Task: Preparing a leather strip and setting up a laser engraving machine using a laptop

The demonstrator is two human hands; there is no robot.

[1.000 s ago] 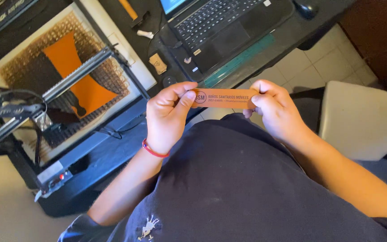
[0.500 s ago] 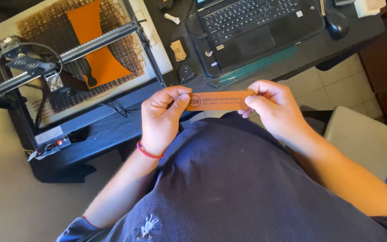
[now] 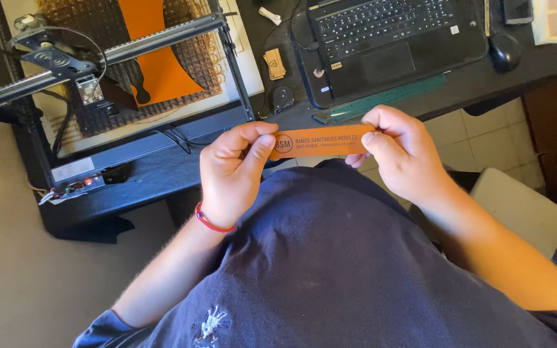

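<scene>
L hand (image 3: 230,171): thumb + fingers pinched shut on L end of orange strip, red cord band at wrist.
R hand (image 3: 398,151): fingers closed on R end of same strip, thumb on top edge.
orange strip (image 3: 320,142): thin, flat, leather-looking, dark engraved mark + text lines on face (not copied). Held level between both hands, in air above lap, just off front edge of desk.
strip state: already cut to shape + engraved, judging by clean edges and dark marking; looks finished, being held out flat for a look.
engraver frame (image 3: 124,45): gantry machine on desk, L of laptop; head parked at L side of rail.
orange sheet (image 3: 159,61): bigger piece, same colour, lying on the honeycomb bed under the rail; cutout edge visible, rest uncut.
laptop (image 3: 388,38): open, dark, to R of machine.
mouse (image 3: 504,51): R of laptop.
green ruler (image 3: 388,96): along laptop front edge.
left to do: can't tell from the view; nothing running on the bed as far as seen.
</scene>
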